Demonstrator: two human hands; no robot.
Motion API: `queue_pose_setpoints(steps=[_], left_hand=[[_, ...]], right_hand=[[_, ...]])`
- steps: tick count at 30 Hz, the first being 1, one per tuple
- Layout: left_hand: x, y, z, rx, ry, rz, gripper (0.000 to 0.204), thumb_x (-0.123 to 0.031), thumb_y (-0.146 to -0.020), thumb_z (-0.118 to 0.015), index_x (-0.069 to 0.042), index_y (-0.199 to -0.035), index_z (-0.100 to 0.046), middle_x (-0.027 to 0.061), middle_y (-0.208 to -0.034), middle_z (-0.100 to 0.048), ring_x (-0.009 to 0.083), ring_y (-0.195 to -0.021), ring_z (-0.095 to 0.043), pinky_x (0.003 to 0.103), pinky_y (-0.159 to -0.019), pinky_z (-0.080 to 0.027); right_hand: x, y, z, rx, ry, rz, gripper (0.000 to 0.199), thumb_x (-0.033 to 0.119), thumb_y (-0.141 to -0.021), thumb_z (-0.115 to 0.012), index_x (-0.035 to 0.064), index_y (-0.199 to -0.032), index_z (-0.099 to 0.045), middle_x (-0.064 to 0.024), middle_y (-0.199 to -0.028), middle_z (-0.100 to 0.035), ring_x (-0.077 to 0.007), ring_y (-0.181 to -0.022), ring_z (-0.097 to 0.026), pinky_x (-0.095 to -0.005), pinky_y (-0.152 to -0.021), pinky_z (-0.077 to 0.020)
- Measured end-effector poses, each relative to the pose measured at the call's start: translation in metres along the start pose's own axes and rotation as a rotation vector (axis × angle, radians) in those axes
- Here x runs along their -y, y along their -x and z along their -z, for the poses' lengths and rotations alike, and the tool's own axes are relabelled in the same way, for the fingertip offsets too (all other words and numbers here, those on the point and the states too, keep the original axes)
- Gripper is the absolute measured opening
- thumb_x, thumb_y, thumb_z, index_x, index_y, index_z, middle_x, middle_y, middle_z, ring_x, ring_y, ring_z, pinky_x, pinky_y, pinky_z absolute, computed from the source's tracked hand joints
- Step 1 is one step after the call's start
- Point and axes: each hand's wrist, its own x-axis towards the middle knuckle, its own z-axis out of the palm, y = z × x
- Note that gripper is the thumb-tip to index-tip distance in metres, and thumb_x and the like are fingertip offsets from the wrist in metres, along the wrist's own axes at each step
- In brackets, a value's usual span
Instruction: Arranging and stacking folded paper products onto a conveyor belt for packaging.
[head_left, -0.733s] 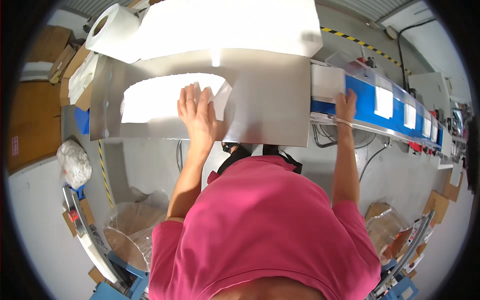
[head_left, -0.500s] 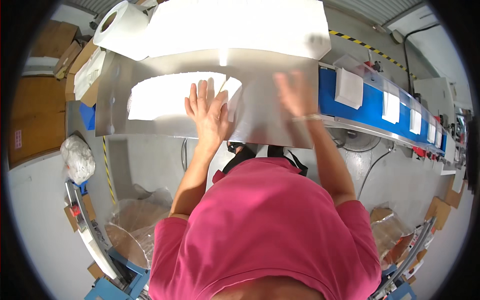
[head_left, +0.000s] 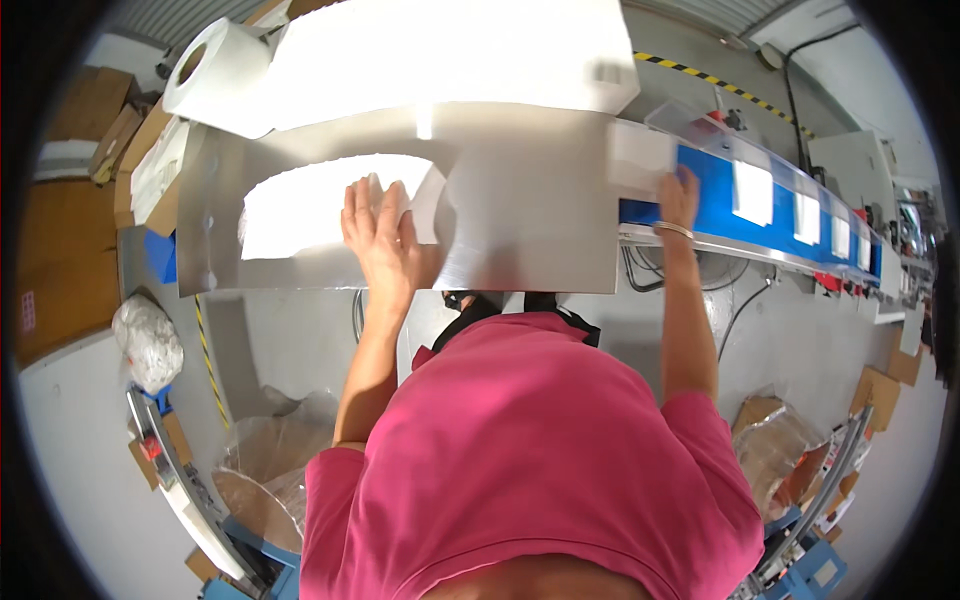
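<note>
On the steel table top [head_left: 520,210] lies a long row of white folded sheets [head_left: 300,210], its far edge curved. My left hand [head_left: 380,240] rests on its right part, fingers extended and slightly apart. A separate white piece [head_left: 427,205] lies at the right end of the row, beside those fingers. At the near end of the blue conveyor belt [head_left: 712,205], my right hand [head_left: 680,197] has its fingers bent over the right edge of a white folded sheet [head_left: 640,158]. This sheet is blurred and straddles the joint between belt and table. A bracelet circles my right wrist.
Several more white folded pieces, the closest one [head_left: 752,193] upright in outline, lie spaced along the belt behind a clear guard [head_left: 690,118]. A big white stack [head_left: 450,60] and a white roll [head_left: 215,80] stand behind the table. Cardboard boxes [head_left: 150,170] flank it at left.
My right hand has moved right from above the table to the belt. The closest sheet there has shifted left toward the table. My left hand stays on the row. The view has shifted slightly.
</note>
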Motion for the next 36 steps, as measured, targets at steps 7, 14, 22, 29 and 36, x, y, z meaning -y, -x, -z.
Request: queue_pose_setpoints(steps=[7, 14, 22, 29, 36], left_hand=[[-0.020, 0.000, 0.000, 0.027, -0.038, -0.002, 0.038, 0.001, -0.067, -0.064, -0.016, -0.100, -0.065, 0.0157, -0.140, -0.036, 0.0398, -0.134, -0.024, 0.060, -0.105, -0.013], [-0.027, -0.001, 0.007, 0.105, -0.056, -0.075, 0.027, -0.026, -0.076, -0.069, -0.009, -0.096, -0.062, 0.0218, -0.144, -0.027, 0.0438, -0.134, -0.019, 0.061, -0.104, -0.009], [0.007, 0.001, 0.011, -0.016, -0.111, 0.045, 0.047, -0.003, -0.079, -0.061, -0.005, -0.124, -0.051, 0.0227, -0.138, -0.035, 0.0429, -0.130, -0.027, 0.053, -0.104, -0.024], [-0.001, 0.006, 0.009, -0.010, -0.078, 0.005, 0.039, 0.001, -0.075, -0.062, -0.011, -0.112, -0.061, 0.0172, -0.140, -0.036, 0.0408, -0.132, -0.027, 0.055, -0.104, -0.023], [-0.020, 0.002, 0.016, 0.118, -0.024, -0.109, 0.026, -0.013, -0.072, -0.069, -0.013, -0.097, -0.065, 0.0193, -0.144, -0.028, 0.0423, -0.135, -0.018, 0.060, -0.104, -0.012]], right_hand=[[0.169, 0.026, 0.006, 0.475, -0.394, -0.052, 0.072, 0.058, -0.083, -0.054, 0.0009, -0.126, -0.044, -0.0143, -0.092, -0.064, -0.0189, -0.075, -0.064, -0.0327, -0.060, -0.0531], [0.230, 0.054, -0.015, 1.041, -1.054, -0.423, 0.070, 0.026, -0.077, -0.066, 0.0044, -0.134, -0.033, -0.0191, -0.122, -0.048, -0.0287, -0.095, -0.060, -0.0378, -0.071, -0.0555], [-0.022, -0.008, -0.023, 0.263, -0.682, -0.181, 0.052, 0.014, -0.076, -0.058, 0.0013, -0.124, -0.045, -0.0138, -0.100, -0.060, -0.0246, -0.089, -0.060, -0.0345, -0.079, -0.0492], [0.121, 0.009, 0.043, -0.048, -0.212, 0.136, 0.048, 0.028, -0.083, -0.057, -0.0040, -0.117, -0.050, -0.0247, -0.107, -0.059, -0.0384, -0.097, -0.057, -0.0470, -0.082, -0.0456], [0.266, 0.056, 0.011, 1.061, -0.864, -0.355, 0.082, 0.043, -0.080, -0.062, -0.0001, -0.139, -0.025, -0.0195, -0.113, -0.052, -0.0273, -0.100, -0.057, -0.0355, -0.071, -0.0552]])
